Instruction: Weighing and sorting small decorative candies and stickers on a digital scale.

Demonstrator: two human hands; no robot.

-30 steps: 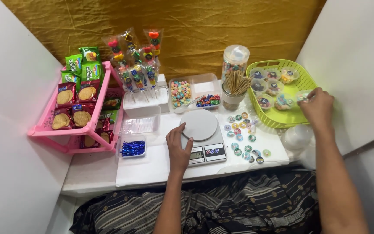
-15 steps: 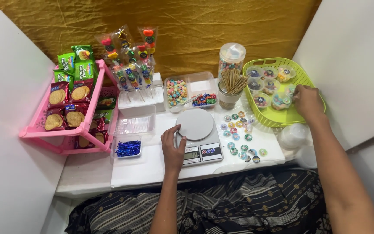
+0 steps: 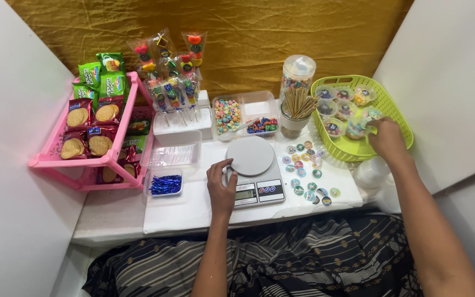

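**Now: one hand at the scale, one in the green basket**

From the head camera, my left hand (image 3: 221, 190) rests against the left edge of the white kitchen scale (image 3: 254, 173), fingers loosely curled and thumb toward the round weighing plate, closed on nothing. The scale sits at the middle of the white table (image 3: 193, 209), its display facing me.

My right hand (image 3: 387, 140) reaches into the lime-green basket (image 3: 399, 118) at the right, fingers bunched at a small clear lidded cup of coloured sweets (image 3: 358, 127); I cannot tell whether they have closed on it. More such cups lie in the basket.

Between scale and basket, small round stickers (image 3: 306, 170) are scattered on the table. Behind them stands a cup of wooden skewers (image 3: 298, 113). A pink rack (image 3: 92, 154) of biscuit packets stands at the left, with a small tray of blue-wrapped candies (image 3: 165, 184) just beside it.
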